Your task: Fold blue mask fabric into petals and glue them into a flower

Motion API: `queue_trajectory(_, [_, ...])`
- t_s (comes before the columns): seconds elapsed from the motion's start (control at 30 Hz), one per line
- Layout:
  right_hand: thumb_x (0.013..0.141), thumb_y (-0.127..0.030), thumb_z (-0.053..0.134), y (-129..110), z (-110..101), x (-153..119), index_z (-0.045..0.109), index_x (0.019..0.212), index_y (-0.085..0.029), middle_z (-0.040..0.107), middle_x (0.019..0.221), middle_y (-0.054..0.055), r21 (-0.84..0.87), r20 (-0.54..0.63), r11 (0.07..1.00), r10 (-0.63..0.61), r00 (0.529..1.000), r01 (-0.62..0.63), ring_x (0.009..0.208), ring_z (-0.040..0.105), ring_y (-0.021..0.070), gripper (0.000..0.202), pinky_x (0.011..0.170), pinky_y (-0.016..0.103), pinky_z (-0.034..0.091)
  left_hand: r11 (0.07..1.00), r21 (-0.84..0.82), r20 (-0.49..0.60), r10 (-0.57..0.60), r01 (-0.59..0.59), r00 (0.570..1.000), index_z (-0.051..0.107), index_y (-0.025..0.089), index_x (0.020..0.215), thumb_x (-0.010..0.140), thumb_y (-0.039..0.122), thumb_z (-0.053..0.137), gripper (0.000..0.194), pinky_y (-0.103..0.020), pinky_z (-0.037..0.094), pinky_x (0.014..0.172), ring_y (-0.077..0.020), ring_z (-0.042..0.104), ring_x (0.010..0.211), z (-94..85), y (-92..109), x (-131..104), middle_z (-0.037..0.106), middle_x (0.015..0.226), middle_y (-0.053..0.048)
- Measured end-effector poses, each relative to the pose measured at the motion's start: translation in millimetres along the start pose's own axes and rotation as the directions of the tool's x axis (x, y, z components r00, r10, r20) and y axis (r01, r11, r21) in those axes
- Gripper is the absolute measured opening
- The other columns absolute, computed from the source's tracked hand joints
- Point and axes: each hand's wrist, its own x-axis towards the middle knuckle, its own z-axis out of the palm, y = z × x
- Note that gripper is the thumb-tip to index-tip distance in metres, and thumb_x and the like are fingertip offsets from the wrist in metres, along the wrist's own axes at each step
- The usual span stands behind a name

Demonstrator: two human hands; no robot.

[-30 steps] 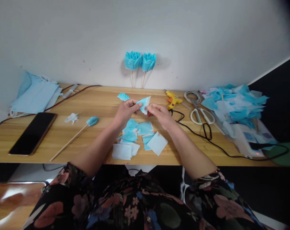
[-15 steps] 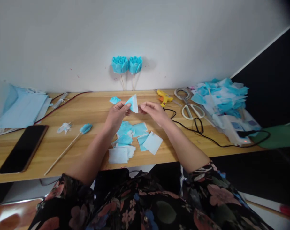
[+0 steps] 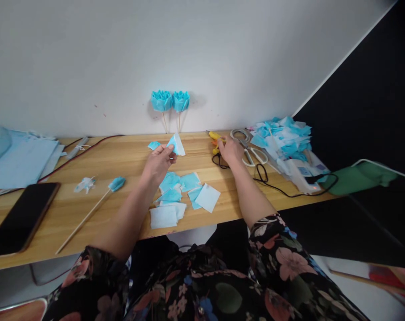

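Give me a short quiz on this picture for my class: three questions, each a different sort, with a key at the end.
1. Multiple choice. Which thing is the right hand at?
A: the stacked masks
B: the yellow glue gun
C: the stick with the blue tip
2. True or false. The left hand holds a blue-and-white piece between thumb and fingers.
3. Fill in the number. At the wall stand ___ blue flowers on thin stems.

Key: 1 B; 2 true; 3 two.

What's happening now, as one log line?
left hand: holding triangular blue-and-white fabric piece; right hand: at yellow plastic glue gun, grip unclear; behind: two ruffled blue fabric flowers
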Motion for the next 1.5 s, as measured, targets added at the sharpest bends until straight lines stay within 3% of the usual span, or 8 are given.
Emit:
queue_trajectory(0.2, [0.096,-0.054,0.053,-9.3,1.3,9.1,0.055,0.142,-0.012,0.072,0.122,0.026,-0.098,0.146,0.995,0.040,0.988,-0.026,0.113,0.070,0.0384,0.062,0.091,0.047,0.051,0.999,-0.032,-0.001,-0.025,0.025,1.000,0.052,0.020,0.076,0.067,0.040,0.089,0.043,-0.020,0.045,0.061,-0.0068,0.057,0.058,-1.7,-0.1,1.2,0.060,0.061,0.007])
queue_trajectory(0.4, [0.087,-0.035,0.068,5.9,-3.7,16.5,0.049,0.145,-0.009,0.070,0.125,0.025,0.215,0.118,0.970,0.088,0.989,-0.112,0.111,0.070,0.0340,0.066,0.095,0.042,0.050,0.999,-0.051,0.021,-0.015,0.016,1.000,0.050,0.020,0.074,0.068,0.040,0.089,0.045,-0.020,0.044,0.060,-0.0067,0.057,0.057,-1.0,0.5,1.2,0.060,0.061,0.006])
queue_trajectory(0.53, [0.088,-0.029,0.064,16.9,-2.0,11.1,0.052,0.139,-0.006,0.072,0.110,0.018,0.572,0.048,0.811,0.111,0.993,-0.119,0.077,0.069,0.0187,0.057,0.076,0.032,0.052,0.996,-0.086,0.028,-0.023,0.025,0.999,0.052,0.019,0.073,0.069,0.037,0.089,0.042,-0.020,0.044,0.060,-0.0062,0.056,0.056,0.5,-0.1,1.8,0.060,0.061,0.007])
queue_trajectory(0.73, [0.078,-0.037,0.073,8.6,-24.3,16.5,0.064,0.117,-0.022,0.072,0.108,0.005,0.882,-0.189,0.450,0.062,0.980,0.142,0.085,0.065,0.0153,0.042,0.067,0.026,0.054,0.989,-0.128,0.026,-0.069,0.071,0.997,0.053,0.018,0.069,0.067,0.031,0.091,0.039,-0.021,0.044,0.059,-0.0073,0.056,0.055,0.6,-4.7,1.7,0.060,0.058,0.005])
queue_trajectory(0.93, [0.074,-0.037,0.084,-15.6,-39.1,-5.2,0.065,0.095,-0.024,0.066,0.080,-0.002,0.971,0.238,0.073,-0.203,0.950,-0.228,0.072,0.064,0.0123,0.031,0.056,0.022,0.052,0.987,-0.127,0.037,-0.090,0.094,0.995,0.055,0.017,0.069,0.068,0.030,0.090,0.038,-0.022,0.044,0.060,-0.0080,0.057,0.056,0.3,-2.4,-0.5,0.062,0.059,0.003])
queue_trajectory(1.07, [0.077,-0.034,0.084,-25.2,-35.5,-14.7,0.061,0.096,-0.024,0.068,0.086,-0.003,0.935,0.351,0.054,-0.281,0.893,-0.351,0.069,0.063,0.0091,0.032,0.046,0.016,0.043,0.988,-0.128,0.040,-0.085,0.089,0.996,0.056,0.017,0.067,0.067,0.030,0.091,0.038,-0.021,0.044,0.059,-0.0079,0.056,0.054,1.0,-1.8,-0.3,0.063,0.058,0.003])
queue_trajectory(1.3, [0.089,-0.061,0.066,-25.4,-16.1,-20.3,0.062,0.095,-0.021,0.062,0.079,-0.001,0.864,0.454,-0.059,-0.336,0.825,-0.499,0.059,0.055,0.0082,0.041,0.040,0.016,0.035,0.984,-0.136,0.045,-0.106,0.111,0.993,0.057,0.016,0.069,0.071,0.027,0.089,0.034,-0.022,0.046,0.060,-0.0087,0.059,0.057,2.2,-1.9,-2.7,0.064,0.060,0.001])
queue_trajectory(1.5, [0.082,-0.053,0.074,-23.7,-13.3,-30.3,0.064,0.094,-0.020,0.061,0.082,0.000,0.854,0.454,-0.060,-0.398,0.797,-0.517,0.063,0.054,0.0089,0.037,0.041,0.017,0.033,0.973,-0.189,0.054,-0.123,0.131,0.991,0.058,0.016,0.069,0.070,0.026,0.091,0.034,-0.022,0.048,0.059,-0.0089,0.060,0.058,0.5,-4.8,-2.3,0.064,0.061,0.002])
